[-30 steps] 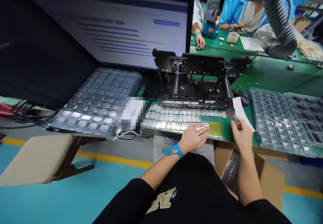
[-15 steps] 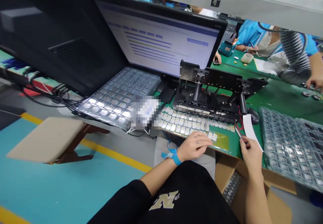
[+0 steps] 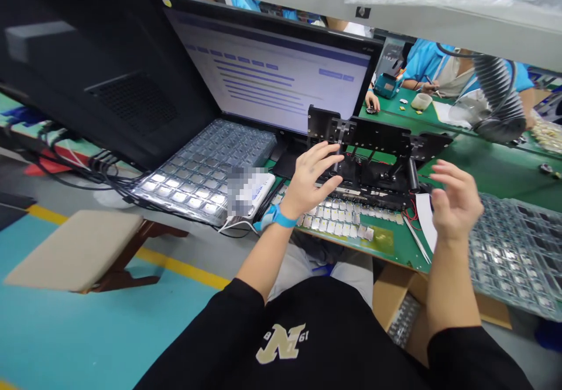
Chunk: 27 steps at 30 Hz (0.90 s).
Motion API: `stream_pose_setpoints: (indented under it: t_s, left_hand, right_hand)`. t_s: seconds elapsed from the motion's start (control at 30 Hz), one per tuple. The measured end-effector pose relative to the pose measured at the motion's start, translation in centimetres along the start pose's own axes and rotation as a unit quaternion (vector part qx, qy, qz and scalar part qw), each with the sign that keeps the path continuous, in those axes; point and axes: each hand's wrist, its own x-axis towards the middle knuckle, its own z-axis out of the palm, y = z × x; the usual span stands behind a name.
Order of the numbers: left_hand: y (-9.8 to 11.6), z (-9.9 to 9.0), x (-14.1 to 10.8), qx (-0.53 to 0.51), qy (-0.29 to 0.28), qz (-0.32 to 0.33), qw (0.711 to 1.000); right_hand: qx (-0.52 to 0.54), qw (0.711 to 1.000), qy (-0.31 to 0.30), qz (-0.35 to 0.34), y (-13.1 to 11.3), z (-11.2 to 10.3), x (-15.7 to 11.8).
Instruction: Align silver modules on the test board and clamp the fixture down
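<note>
My left hand (image 3: 312, 179) is raised with its fingers apart, holding nothing, above the near end of a black metal test fixture (image 3: 364, 156). Below it lies a rows-deep group of small square metal-backed modules (image 3: 338, 218) on the green bench mat (image 3: 397, 255). My right hand (image 3: 456, 199) hangs in the air with curved fingers and nothing in them. Just beneath it, a pair of steel tweezers (image 3: 416, 246) lies on the mat beside a white paper strip (image 3: 424, 221). A blue strap (image 3: 274, 217) circles my left wrist.
Clear plastic blister trays of modules lie left (image 3: 202, 173) and right (image 3: 513, 255) of the fixture. A monitor (image 3: 267, 68) stands behind, with a blurred white device (image 3: 250, 192) in front. Below the bench is a cardboard box (image 3: 395, 302). A co-worker (image 3: 443, 74) sits beyond.
Both hands have lifted off the mat. My left hand has moved up and left over the modules. The tweezers have left my right hand and lie on the mat.
</note>
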Motion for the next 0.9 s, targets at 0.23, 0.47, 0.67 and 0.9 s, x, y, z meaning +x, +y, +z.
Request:
stream_pose_setpoints:
  t_s: [0.23,0.47,0.67,0.9]
  left_hand:
    - [-1.1,5.0,2.5,-0.087,0.080,0.027,0.993]
    - [-1.0,6.7,2.8,-0.139,0.161,0.031,0.977]
    - [-1.1,7.0,2.6,-0.139,0.170,0.008,0.975]
    - [-1.1,6.9,2.6,-0.121,0.164,-0.001,0.979]
  right_hand:
    - [0.070,0.994,0.079,0.003,2.7,7.0,-0.4]
    - [0.105,0.980,0.170,0.024,2.6,8.5,-0.5]
    - [0.081,0.981,0.172,0.044,2.3,8.5,-0.5]
    - [0.049,0.981,0.178,0.065,1.9,8.7,-0.5]
